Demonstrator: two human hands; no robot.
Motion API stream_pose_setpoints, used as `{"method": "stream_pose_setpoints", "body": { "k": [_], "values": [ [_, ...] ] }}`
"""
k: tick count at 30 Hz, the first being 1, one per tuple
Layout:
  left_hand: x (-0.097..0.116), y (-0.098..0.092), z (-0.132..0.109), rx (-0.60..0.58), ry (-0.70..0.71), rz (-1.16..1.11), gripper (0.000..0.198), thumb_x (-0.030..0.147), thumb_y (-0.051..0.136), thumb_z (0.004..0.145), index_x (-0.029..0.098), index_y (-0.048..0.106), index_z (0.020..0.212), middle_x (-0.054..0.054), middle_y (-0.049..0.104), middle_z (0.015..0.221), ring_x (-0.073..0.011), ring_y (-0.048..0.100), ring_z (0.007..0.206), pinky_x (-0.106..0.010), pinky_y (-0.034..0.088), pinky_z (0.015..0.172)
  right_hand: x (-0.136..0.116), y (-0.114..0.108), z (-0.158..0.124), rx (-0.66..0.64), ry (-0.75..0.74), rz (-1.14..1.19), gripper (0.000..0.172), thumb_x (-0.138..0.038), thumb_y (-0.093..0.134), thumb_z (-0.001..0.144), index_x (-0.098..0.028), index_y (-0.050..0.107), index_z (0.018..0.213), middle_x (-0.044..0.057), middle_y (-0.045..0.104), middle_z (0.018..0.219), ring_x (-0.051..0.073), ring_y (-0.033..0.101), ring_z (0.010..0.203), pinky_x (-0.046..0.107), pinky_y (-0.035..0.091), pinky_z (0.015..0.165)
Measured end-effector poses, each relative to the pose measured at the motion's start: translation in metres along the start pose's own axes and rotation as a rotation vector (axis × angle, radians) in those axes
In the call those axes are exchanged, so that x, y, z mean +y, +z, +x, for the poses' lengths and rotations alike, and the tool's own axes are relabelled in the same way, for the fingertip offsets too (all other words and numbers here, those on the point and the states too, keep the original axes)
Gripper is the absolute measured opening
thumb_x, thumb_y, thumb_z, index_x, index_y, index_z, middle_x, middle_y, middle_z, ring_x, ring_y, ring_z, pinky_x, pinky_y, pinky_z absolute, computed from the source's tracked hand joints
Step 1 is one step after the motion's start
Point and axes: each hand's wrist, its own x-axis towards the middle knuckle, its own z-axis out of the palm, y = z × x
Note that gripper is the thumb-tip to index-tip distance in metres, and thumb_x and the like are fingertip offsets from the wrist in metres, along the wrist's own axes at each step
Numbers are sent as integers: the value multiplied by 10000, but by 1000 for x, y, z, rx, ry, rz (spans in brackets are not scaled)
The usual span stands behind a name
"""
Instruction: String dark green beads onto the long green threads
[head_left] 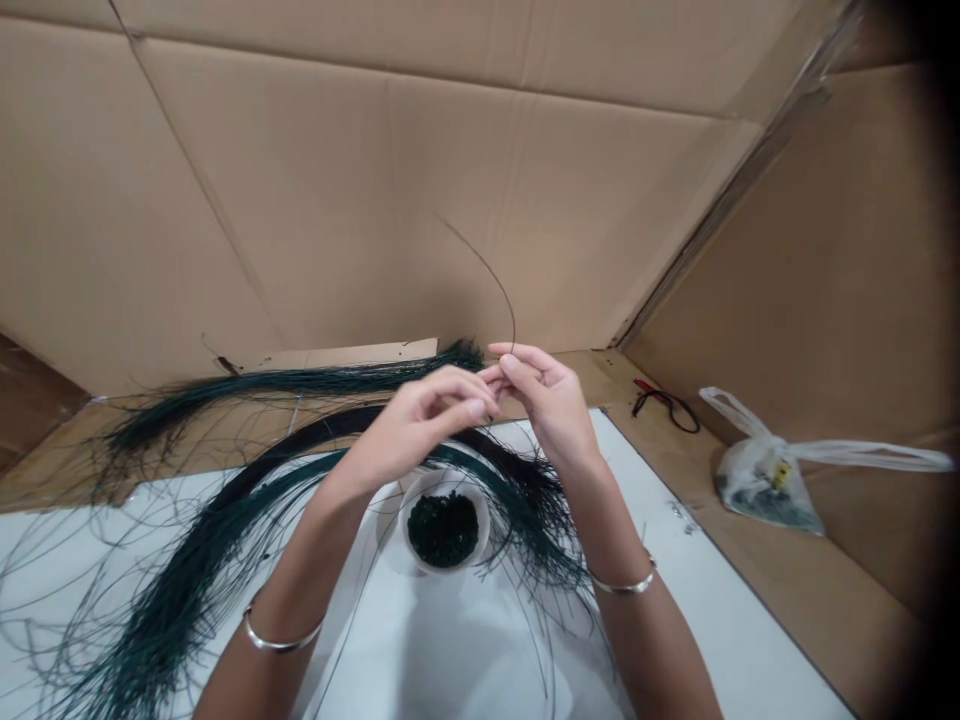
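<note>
So the strand (513, 318) is up in the right hand (551, 405), pinched between thumb and finger, its free end curving up against the cardboard (315, 200). Left hand (420, 420) is right next to it, fingers curled in; can't tell if it's gripping anything. Below them there's a white cup (484, 525) of dark green bits (442, 530) on the white surface (720, 610), with a big messy bundle (161, 610) arching around behind it. Another bundle (322, 378) lies further back. Off to the right: a dark cord (684, 412), then a tied plastic bag (772, 490).
</note>
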Motion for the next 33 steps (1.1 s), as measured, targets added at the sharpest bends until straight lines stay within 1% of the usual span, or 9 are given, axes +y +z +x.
{"method": "stream_pose_setpoints", "body": {
  "k": [2, 4, 6, 10, 16, 23, 26, 29, 33],
  "values": [
    [-4, -1, 2, 252, 62, -57, 119, 317, 764, 869, 198, 771, 869, -69, 751, 1076, -196, 662, 1099, -291, 513, 962, -1, 7, -5, 24, -74, -79, 176, -353, 744, 891, -204, 759, 984, 28, 798, 817, 133, 692, 682, 292, 574, 731],
    [-7, -2, 4, 428, 79, -129, 158, 335, 785, 858, 192, 771, 926, -70, 769, 1091, -184, 685, 1056, -280, 533, 911, 2, 16, -11, -15, -76, -110, 167, -360, 715, 914, -200, 751, 947, 33, 793, 801, 136, 689, 659, 302, 578, 723],
    [-9, -2, 5, 508, 76, -212, 211, 356, 802, 844, 182, 773, 960, -76, 785, 1107, -176, 717, 1005, -265, 558, 847, 9, 27, -16, -88, -28, -116, 173, -367, 707, 916, -197, 739, 921, 32, 782, 777, 139, 686, 637, 301, 578, 699],
    [-8, 2, 6, 560, 71, -361, 249, 383, 824, 827, 186, 780, 973, -61, 808, 1072, -155, 761, 943, -232, 587, 805, 29, 43, -23, -154, -17, -233, 182, -360, 676, 934, -185, 715, 904, 28, 758, 759, 151, 699, 648, 290, 575, 698],
    [-5, 3, 6, 592, 84, -455, 266, 364, 891, 761, 176, 809, 931, -41, 813, 912, -109, 759, 793, -173, 593, 722, 42, 52, -31, -251, -54, -525, 185, -290, 578, 996, -185, 712, 923, 28, 763, 780, 152, 704, 660, 261, 552, 690],
    [2, 3, 2, 546, 81, -451, 270, 332, 945, 687, 168, 830, 870, -13, 783, 761, -64, 712, 656, -112, 573, 640, 38, 54, -32, -345, -30, -775, 214, -179, 597, 968, -183, 757, 826, 32, 749, 708, 171, 662, 641, 289, 461, 669],
    [5, -1, 0, 514, 58, -428, 238, 314, 935, 707, 175, 836, 873, -14, 790, 778, -54, 709, 659, -94, 565, 638, 29, 45, -28, -390, -21, -790, 130, -193, 669, 924, -187, 798, 911, 48, 792, 785, 188, 701, 711, 305, 496, 707],
    [6, -3, -3, 461, 21, -395, 204, 299, 922, 731, 188, 842, 883, -13, 792, 760, -52, 708, 648, -91, 569, 648, 10, 34, -24, -258, -64, -510, 229, -283, 712, 910, -206, 795, 1110, 70, 826, 1049, 194, 751, 903, 326, 568, 817],
    [7, 2, -6, 352, -38, -333, 154, 287, 897, 767, 191, 846, 877, -30, 796, 755, -76, 723, 660, -117, 589, 667, -15, 24, -23, 8, -137, -199, 167, -324, 723, 906, -245, 828, 1009, 32, 835, 986, 168, 761, 880, 331, 608, 847]
  ]
}}
